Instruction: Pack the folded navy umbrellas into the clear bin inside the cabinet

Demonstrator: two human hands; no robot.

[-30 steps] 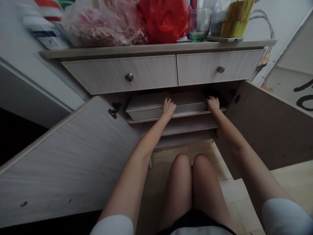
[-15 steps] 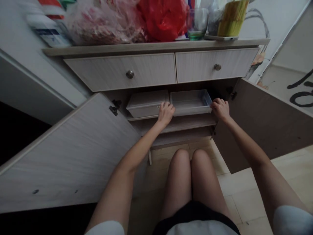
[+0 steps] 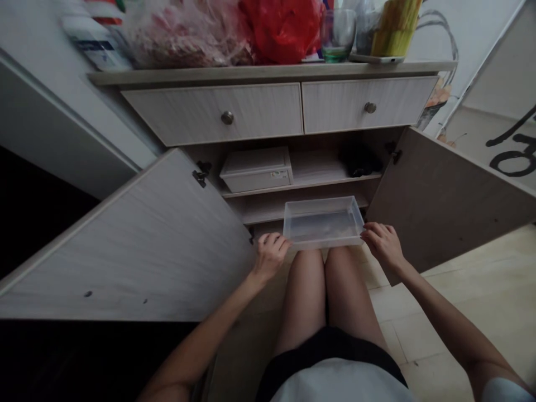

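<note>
A clear, shallow plastic box (image 3: 322,243) without a lid hangs above my knees, out in front of the cabinet shelves. My left hand (image 3: 271,254) grips its near left corner, fingers closed on the rim. At the near right corner, my right hand (image 3: 383,241) pinches the box's edge. A white lidded box (image 3: 256,173) with a small label sits on the upper shelf (image 3: 312,172) at the left. On that shelf's right side lies a dark, soft-looking item (image 3: 360,159) whose kind I cannot make out.
Two cabinet doors stand swung out, a left door (image 3: 138,240) and a right door (image 3: 452,206). Above are two drawers with round knobs (image 3: 227,117). The cabinet top carries a red bag (image 3: 280,30), a glass (image 3: 338,36), a white bottle (image 3: 94,42) and a clear bag (image 3: 184,39).
Both hands have drawn the clear box off the upper shelf, toward me and down over my knees. The dark item on the shelf now shows more fully.
</note>
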